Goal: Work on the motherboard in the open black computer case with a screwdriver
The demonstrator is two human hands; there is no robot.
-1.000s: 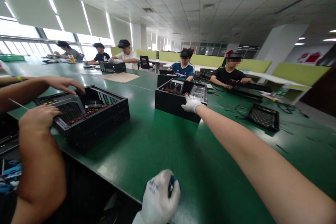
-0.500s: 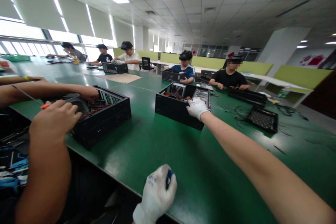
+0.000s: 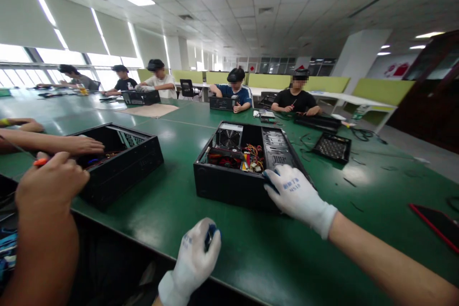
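A black computer case lies on its side on the green table, its open top showing a power supply fan and a tangle of coloured wires. My right hand, in a white glove with a dark blue palm, grips the case's near right edge, thumb outside and fingers over the rim. Just above the table's front edge, my left hand is curled in a matching glove. Whatever lies inside its closed fingers, if anything, is hidden by the glove.
At left a co-worker's hands work at another black case, one holding an orange-handled screwdriver. Beyond the case on the right lie a black panel and cable scraps. A red-edged dark flat object sits far right. Several people sit across the table.
My right hand has drawn the computer case across the table towards me. My left hand stays curled near the edge. The view has turned a little to the right.
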